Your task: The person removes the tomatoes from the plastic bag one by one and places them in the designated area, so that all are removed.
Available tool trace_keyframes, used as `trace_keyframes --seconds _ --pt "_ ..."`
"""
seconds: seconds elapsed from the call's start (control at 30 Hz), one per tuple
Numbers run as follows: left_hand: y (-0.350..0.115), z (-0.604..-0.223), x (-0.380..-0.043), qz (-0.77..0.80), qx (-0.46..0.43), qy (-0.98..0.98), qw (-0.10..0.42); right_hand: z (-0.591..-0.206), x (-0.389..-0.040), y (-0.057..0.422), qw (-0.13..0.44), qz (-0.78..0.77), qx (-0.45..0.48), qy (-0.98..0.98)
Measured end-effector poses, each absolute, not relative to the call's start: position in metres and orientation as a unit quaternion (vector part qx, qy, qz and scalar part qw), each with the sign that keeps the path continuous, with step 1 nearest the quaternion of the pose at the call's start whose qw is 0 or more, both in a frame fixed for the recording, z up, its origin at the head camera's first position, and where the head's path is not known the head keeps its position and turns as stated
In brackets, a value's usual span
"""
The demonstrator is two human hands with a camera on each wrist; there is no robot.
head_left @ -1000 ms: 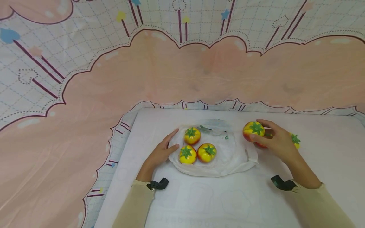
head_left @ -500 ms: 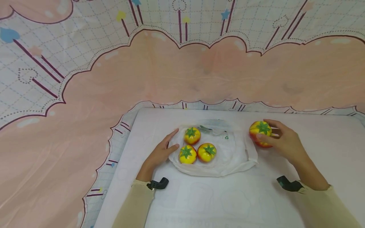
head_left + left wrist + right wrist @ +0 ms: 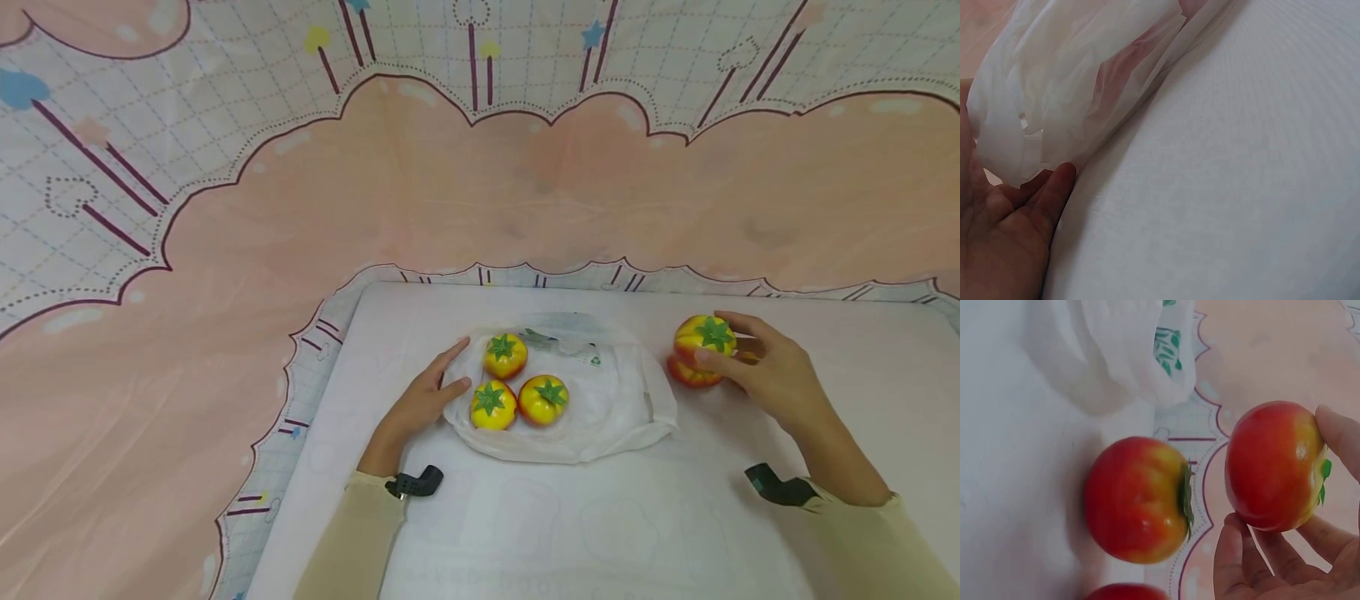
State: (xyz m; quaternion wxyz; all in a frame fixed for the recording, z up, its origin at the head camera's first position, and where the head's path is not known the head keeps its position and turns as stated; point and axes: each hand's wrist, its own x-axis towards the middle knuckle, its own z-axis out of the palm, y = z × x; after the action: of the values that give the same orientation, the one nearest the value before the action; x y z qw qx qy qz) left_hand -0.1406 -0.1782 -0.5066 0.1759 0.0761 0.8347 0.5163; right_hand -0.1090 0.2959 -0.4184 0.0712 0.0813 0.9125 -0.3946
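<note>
A white plastic bag (image 3: 600,446) lies spread on the table, with three yellow-red tomatoes (image 3: 506,357) grouped at its left side. My left hand (image 3: 420,404) rests against the bag's left edge, thumb and forefinger spread apart; in the left wrist view a fingertip (image 3: 1065,172) touches the plastic. Right of the bag, my right hand (image 3: 772,375) holds a tomato (image 3: 1279,465) between thumb and fingers, above the table. Another tomato (image 3: 1138,500) sits on the table just under it, partly covered in the head view. A third tomato (image 3: 1129,592) shows only in part at the bottom of the right wrist view.
The white table (image 3: 525,533) ends at a back edge, beyond which hangs a patterned pink cloth (image 3: 525,192). Dark wrist cameras (image 3: 780,486) sit at both cuffs. Green print (image 3: 562,346) marks the bag's back part.
My right hand has moved rightward with the tomato, away from the bag and over the tomatoes on the table. The left hand and the bag stay where they were.
</note>
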Motion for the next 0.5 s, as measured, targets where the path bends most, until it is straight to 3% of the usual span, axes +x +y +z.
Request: trace_keyframes --seconds 0.5 --pt "-0.178 -0.504 -0.139 0.513 0.071 0.836 0.179 -0.419 -0.102 0.322 0.073 -0.397 0.102 0.909"
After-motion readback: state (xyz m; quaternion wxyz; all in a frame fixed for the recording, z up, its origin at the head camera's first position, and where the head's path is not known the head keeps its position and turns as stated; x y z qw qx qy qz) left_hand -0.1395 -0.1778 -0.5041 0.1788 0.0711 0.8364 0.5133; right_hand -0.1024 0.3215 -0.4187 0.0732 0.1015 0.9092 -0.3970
